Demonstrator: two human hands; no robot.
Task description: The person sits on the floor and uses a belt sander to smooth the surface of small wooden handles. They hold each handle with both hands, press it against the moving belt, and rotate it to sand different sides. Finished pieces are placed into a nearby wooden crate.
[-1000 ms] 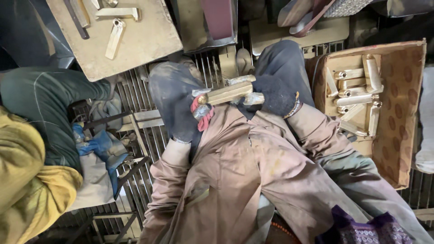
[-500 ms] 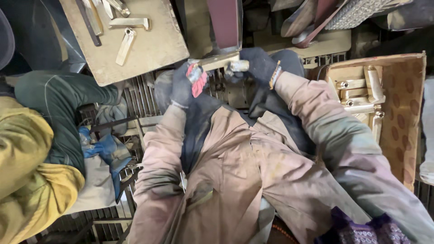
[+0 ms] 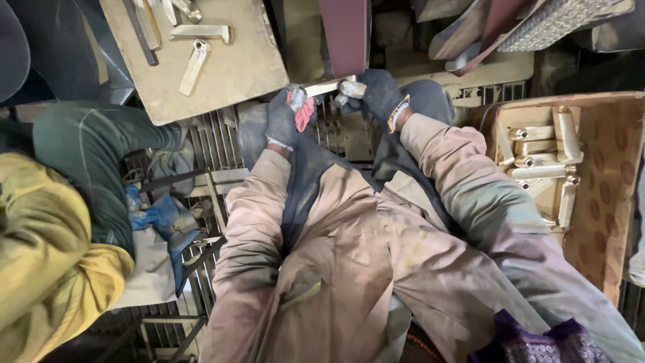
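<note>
My left hand [image 3: 287, 115] wears a dark glove with red on the palm side and grips one end of a pale brass-coloured metal piece [image 3: 324, 88]. My right hand [image 3: 376, 94], in a dark glove with an orange cuff band, grips the other end. Both hands hold the piece up against the lower end of a dark red sanding belt [image 3: 345, 37] that runs straight up. My arms are in dusty tan sleeves, stretched forward over my lap.
A cardboard box [image 3: 605, 202] on the right holds several similar metal pieces [image 3: 541, 151]. A flat board [image 3: 228, 67] at upper left carries more pieces [image 3: 195, 64]. A co-worker in green and yellow [image 3: 60, 222] sits at the left. A metal grate floor [image 3: 201, 202] lies below.
Both hands moved forward and up with the metal piece, from above my lap to the bottom of the sanding belt.
</note>
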